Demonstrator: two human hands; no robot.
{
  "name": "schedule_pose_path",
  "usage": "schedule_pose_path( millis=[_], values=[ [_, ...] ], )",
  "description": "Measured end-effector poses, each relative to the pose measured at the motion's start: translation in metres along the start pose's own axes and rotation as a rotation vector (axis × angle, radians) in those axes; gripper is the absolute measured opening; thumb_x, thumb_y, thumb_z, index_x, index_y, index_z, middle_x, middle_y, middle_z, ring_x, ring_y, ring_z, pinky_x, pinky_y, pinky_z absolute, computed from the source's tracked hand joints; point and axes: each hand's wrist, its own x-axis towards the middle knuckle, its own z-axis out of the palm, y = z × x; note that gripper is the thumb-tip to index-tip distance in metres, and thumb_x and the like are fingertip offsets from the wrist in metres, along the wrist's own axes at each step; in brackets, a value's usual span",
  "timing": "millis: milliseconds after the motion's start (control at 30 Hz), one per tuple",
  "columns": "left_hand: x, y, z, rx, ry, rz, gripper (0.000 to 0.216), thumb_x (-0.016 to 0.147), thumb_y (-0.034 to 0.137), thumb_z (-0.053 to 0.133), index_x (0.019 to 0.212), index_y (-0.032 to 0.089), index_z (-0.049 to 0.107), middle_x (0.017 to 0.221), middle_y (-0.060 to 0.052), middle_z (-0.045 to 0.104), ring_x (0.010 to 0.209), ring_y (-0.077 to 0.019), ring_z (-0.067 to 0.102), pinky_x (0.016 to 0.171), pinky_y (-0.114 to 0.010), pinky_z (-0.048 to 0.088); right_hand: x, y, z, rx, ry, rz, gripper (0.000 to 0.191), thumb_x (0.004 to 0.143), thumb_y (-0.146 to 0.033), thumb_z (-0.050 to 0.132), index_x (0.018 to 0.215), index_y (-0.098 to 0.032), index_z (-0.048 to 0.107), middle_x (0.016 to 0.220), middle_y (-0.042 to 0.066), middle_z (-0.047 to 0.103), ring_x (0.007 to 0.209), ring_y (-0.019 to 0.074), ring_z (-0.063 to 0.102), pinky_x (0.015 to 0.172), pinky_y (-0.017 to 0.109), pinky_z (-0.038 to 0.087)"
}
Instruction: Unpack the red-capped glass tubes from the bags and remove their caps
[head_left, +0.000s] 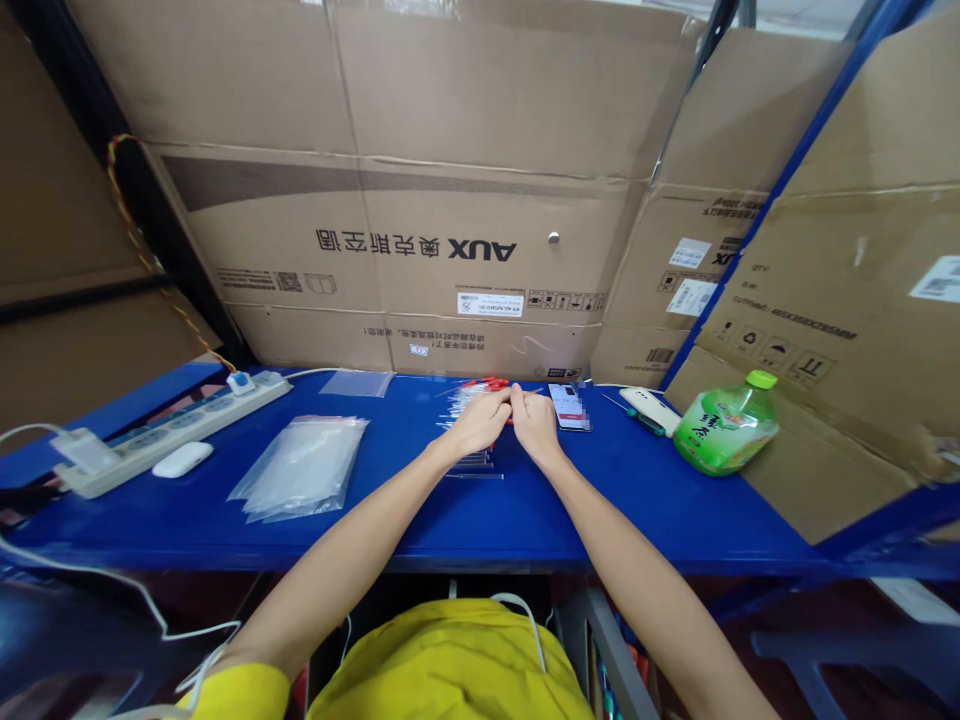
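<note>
In the head view my left hand (pixel 484 420) and my right hand (pixel 534 422) meet over the middle of the blue table (pixel 630 510). Both are closed, fingertips pinched together and touching. What they hold is mostly hidden; a thin, pale sliver shows just above my right hand. Beneath and behind my left hand lies a pile of thin clear sticks with red ends (pixel 459 402). More clear sticks (pixel 476 476) lie in front of that hand, nearer the table's front edge. Just right of my right hand is a phone (pixel 570 408) with its screen lit.
Clear plastic bags (pixel 304 465) lie stacked on the left, with another flat bag (pixel 358 384) behind. Further left are a white case (pixel 182 459) and a power strip (pixel 180 430). A green-handled screwdriver (pixel 646 422), a white device (pixel 651 408) and a green bottle (pixel 726 425) stand right. Cardboard (pixel 420 120) walls the back.
</note>
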Motion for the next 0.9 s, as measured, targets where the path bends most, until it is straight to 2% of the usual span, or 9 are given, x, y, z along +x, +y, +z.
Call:
schedule_pose_path(
  millis=[133, 300, 467, 567, 733, 900],
  values=[
    [0.001, -0.002, 0.001, -0.023, 0.001, -0.009, 0.036, 0.092, 0.016, 0.036, 0.106, 0.014, 0.07, 0.106, -0.011, 0.074, 0.091, -0.0226, 0.065, 0.088, -0.035, 0.05, 0.001, 0.001, 0.001, 0.094, -0.003, 0.039, 0.063, 0.105, -0.051, 0.027, 0.057, -0.021, 0.056, 0.064, 0.011, 0.07, 0.06, 0.0205, 0.064, 0.06, 0.03, 0.037],
    [0.001, -0.006, 0.003, -0.021, 0.004, -0.035, 0.026, 0.095, 0.02, 0.037, 0.092, 0.016, 0.063, 0.093, -0.009, 0.069, 0.084, -0.0212, 0.061, 0.083, -0.034, 0.049, 0.006, 0.007, 0.002, 0.32, -0.037, 0.158, 0.06, 0.099, -0.061, 0.037, 0.051, -0.024, 0.04, 0.048, 0.002, 0.049, 0.048, 0.0154, 0.046, 0.052, 0.029, 0.033],
    [0.0, -0.007, -0.002, -0.188, -0.069, 0.013, 0.034, 0.105, 0.036, 0.033, 0.085, 0.019, 0.055, 0.081, -0.004, 0.059, 0.075, -0.0176, 0.054, 0.074, -0.031, 0.047, 0.011, 0.008, 0.002, 0.736, -0.149, 0.395, 0.056, 0.089, -0.067, 0.049, 0.056, -0.027, 0.03, 0.044, -0.007, 0.026, 0.041, 0.0094, 0.02, 0.042, 0.026, 0.022],
    [-0.002, -0.006, -0.006, -0.29, -0.12, 0.02, 0.039, 0.106, 0.046, 0.035, 0.083, 0.019, 0.051, 0.075, -0.001, 0.05, 0.067, -0.0148, 0.046, 0.065, -0.029, 0.043, 0.012, 0.006, 0.0, 0.856, -0.198, 0.457, 0.055, 0.085, -0.066, 0.054, 0.058, -0.027, 0.026, 0.044, -0.01, 0.019, 0.04, 0.0074, 0.013, 0.041, 0.024, 0.015],
    [-0.003, -0.003, -0.008, -0.439, -0.16, -0.013, 0.044, 0.103, 0.058, 0.04, 0.089, 0.018, 0.052, 0.072, 0.001, 0.045, 0.062, -0.0128, 0.04, 0.057, -0.027, 0.035, 0.013, 0.005, -0.002, 0.926, -0.199, 0.441, 0.053, 0.084, -0.064, 0.054, 0.058, -0.027, 0.027, 0.044, -0.01, 0.02, 0.039, 0.0067, 0.013, 0.041, 0.023, 0.013],
    [0.0, -0.002, -0.004, -0.745, -0.234, -0.176, 0.049, 0.097, 0.065, 0.045, 0.085, 0.018, 0.051, 0.064, 0.006, 0.03, 0.054, -0.009, 0.026, 0.051, -0.023, 0.023, 0.014, 0.014, -0.006, 0.748, -0.161, 0.296, 0.057, 0.089, -0.067, 0.049, 0.054, -0.026, 0.031, 0.043, -0.007, 0.027, 0.04, 0.0089, 0.021, 0.044, 0.025, 0.02]
  ],
)
